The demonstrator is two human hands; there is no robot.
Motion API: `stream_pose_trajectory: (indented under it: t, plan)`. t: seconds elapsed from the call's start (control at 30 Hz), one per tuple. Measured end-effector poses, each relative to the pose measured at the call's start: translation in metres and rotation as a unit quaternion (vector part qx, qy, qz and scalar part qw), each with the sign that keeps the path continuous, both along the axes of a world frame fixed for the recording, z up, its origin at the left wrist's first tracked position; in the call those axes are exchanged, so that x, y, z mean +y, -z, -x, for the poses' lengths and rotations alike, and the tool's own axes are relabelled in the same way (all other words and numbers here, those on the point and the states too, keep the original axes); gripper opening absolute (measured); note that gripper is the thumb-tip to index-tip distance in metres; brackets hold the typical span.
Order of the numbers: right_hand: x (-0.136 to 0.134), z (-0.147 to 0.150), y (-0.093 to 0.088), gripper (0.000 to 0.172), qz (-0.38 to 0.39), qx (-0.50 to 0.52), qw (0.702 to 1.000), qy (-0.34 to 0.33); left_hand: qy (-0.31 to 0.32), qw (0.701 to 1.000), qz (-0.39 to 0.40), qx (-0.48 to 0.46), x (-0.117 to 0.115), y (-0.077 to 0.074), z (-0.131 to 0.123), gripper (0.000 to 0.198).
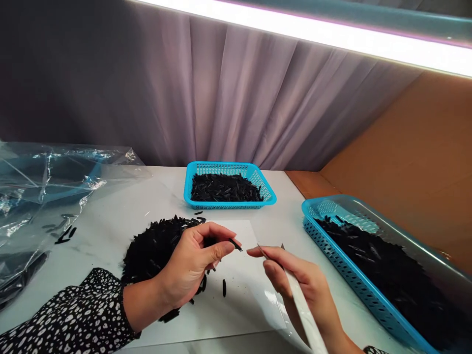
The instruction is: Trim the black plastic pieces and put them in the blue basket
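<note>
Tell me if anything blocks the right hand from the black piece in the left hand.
Nothing visible does: a small open gap lies between the right hand and the black piece pinched in the left hand.

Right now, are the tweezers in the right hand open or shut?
Open: the tweezers in the right hand show two tips standing visibly apart.

The person's left hand [191, 263], just left of the lower centre, closes in a pinch, its forearm [79, 312] slanting in from the lower left corner. The right hand [308, 278], lower right of centre, is curled, index finger [253, 252] pointing left, thumb [275, 273] bent beneath.
</note>
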State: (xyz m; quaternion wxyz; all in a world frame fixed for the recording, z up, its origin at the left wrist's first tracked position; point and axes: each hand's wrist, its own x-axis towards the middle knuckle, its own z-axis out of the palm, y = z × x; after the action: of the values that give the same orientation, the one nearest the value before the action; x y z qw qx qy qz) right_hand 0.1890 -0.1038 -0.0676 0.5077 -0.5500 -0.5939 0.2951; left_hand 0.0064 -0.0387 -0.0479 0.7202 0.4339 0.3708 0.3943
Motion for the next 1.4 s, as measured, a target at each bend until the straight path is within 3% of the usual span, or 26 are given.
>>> stream_pose_trajectory:
  t: [0.1, 0.27, 0.4, 0.77, 0.97, 1.07, 1.2, 1.4]
  plan:
    - [0.003, 0.002, 0.007, 0.045, 0.046, 0.06, 0.997, 0.009, 0.0, 1.0, -0.005, 0.015, -0.001, -0.001, -0.002, 0.01]
    - [0.004, 0.012, 0.005, 0.043, 0.135, 0.138, 0.981, -0.011, 0.003, 0.999, 0.002, 0.049, -0.003, 0.0, -0.003, 0.011]
    - [0.0, 0.018, 0.003, 0.041, 0.148, 0.161, 0.976, -0.002, 0.022, 0.998, -0.008, 0.055, -0.004, 0.002, -0.003, 0.01]
    - [-0.003, 0.017, 0.0, 0.024, 0.006, 0.026, 1.0, 0.014, 0.059, 0.997, 0.033, 0.023, -0.007, 0.001, -0.004, 0.031]
    - [-0.005, 0.015, 0.003, 0.008, -0.113, -0.122, 0.986, 0.006, 0.051, 0.998, 0.028, 0.034, -0.007, 0.001, -0.006, 0.03]
    - [-0.005, 0.015, 0.003, 0.01, -0.099, -0.101, 0.99, 0.014, 0.033, 0.998, 0.022, 0.051, -0.006, 0.0, -0.006, 0.023]
    - [-0.006, 0.013, 0.002, 0.025, -0.083, -0.044, 0.995, 0.014, 0.006, 0.997, 0.029, 0.078, -0.005, 0.001, -0.005, 0.02]
    - [-0.005, 0.011, 0.001, 0.026, -0.107, -0.036, 0.993, 0.021, -0.017, 0.997, 0.029, 0.076, -0.004, 0.004, -0.006, 0.02]
